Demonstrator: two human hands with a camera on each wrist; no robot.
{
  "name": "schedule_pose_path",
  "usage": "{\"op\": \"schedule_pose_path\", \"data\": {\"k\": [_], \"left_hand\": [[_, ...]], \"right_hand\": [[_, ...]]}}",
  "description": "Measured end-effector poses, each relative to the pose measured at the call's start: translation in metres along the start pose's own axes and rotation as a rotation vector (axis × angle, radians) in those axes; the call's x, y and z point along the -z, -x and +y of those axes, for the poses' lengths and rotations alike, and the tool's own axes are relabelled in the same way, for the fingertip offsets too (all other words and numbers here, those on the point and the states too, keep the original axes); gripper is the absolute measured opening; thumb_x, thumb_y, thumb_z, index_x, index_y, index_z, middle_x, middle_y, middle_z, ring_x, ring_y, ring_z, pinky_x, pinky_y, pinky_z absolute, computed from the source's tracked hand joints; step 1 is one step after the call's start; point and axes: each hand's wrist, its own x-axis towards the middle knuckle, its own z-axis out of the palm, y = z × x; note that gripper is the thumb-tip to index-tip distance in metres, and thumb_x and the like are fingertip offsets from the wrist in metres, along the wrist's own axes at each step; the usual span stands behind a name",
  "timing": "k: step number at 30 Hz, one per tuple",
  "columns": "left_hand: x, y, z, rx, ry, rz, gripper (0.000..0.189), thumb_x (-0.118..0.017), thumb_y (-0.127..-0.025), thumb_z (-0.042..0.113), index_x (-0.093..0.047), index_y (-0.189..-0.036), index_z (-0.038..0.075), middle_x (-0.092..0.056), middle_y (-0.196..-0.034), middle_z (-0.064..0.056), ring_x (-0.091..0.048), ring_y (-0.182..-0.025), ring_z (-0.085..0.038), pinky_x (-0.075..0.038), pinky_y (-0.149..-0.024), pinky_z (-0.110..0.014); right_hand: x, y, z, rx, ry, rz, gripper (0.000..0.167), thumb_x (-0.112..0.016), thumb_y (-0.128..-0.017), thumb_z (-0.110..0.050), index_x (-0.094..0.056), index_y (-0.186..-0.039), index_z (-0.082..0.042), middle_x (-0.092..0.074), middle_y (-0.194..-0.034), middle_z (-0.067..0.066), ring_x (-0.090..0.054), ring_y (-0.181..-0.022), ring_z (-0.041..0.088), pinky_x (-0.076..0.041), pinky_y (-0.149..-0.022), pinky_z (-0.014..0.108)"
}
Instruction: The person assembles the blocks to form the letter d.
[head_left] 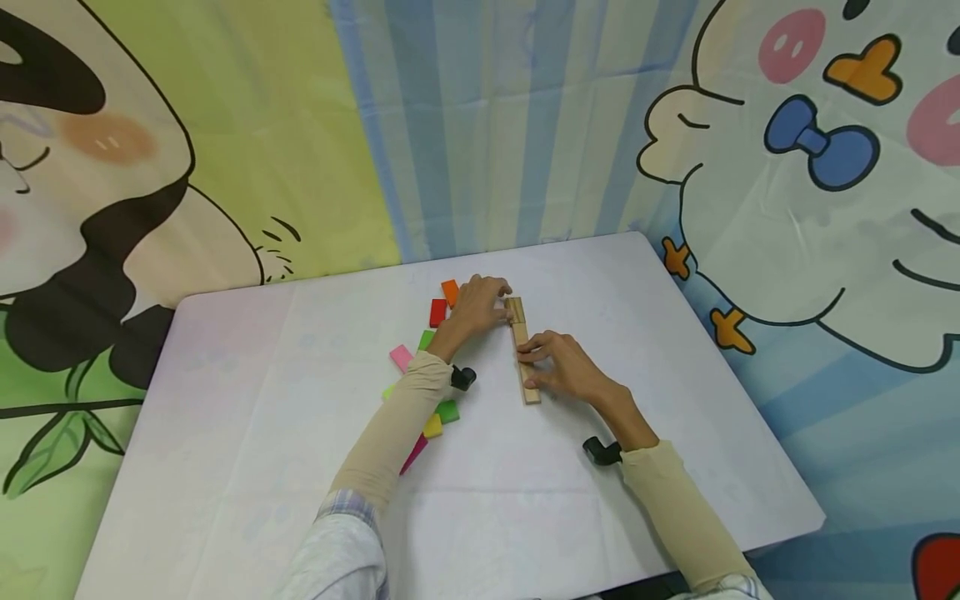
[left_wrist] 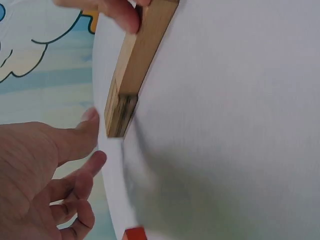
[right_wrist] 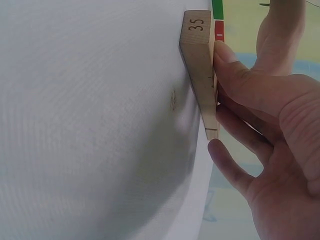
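Head view is giving me a wooden block row (head_left: pixel 520 332) lying on the white table (head_left: pixel 300 400), left hand (head_left: pixel 476 305) beside its far end; left wrist view is showing those fingers loosely parted, gripping nothing; right wrist view, right hand (right_wrist: pixel 295 165) is resting unclenched fingers on the block marked 35 (right_wrist: pixel 199 60)

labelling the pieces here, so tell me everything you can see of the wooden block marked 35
The wooden block marked 35 is pale, long and straight-edged, with dark digits on its end face. It lies lengthwise on the white table, at the near end of a straight wooden row. The right hand is at its side, thumb apparently touching it. A thin dark line shows farther along; whether it marks a joint is unclear.
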Motion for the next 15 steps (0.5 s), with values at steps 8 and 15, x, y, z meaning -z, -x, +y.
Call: {"op": "schedule_pose_path", "data": {"k": [8,15], "left_hand": [[0.025,0.010,-0.040,0.176,-0.107,0.166,0.049,-0.086,-0.096,0.025,-0.071,-0.139,0.007,-0.072,-0.131,-0.017,-0.056,-0.123,-0.037,-0.046,-0.104,-0.052],[0.033,0.023,-0.057,0.244,-0.079,0.149,0.042,-0.087,-0.094,0.023,-0.078,-0.131,0.005,-0.073,-0.119,-0.018,-0.051,-0.108,-0.036,-0.043,-0.096,-0.049]], "right_hand": [[-0.002,0.000,0.002,0.021,-0.034,0.011,0.047,-0.094,-0.084,-0.011,-0.079,-0.126,0.002,-0.076,-0.137,0.016,-0.066,-0.132,0.041,-0.049,-0.116,0.060],[-0.003,0.001,0.006,0.002,-0.073,0.007,0.047,-0.094,-0.083,-0.011,-0.079,-0.126,0.001,-0.076,-0.137,0.015,-0.065,-0.134,0.040,-0.048,-0.118,0.058]]}}
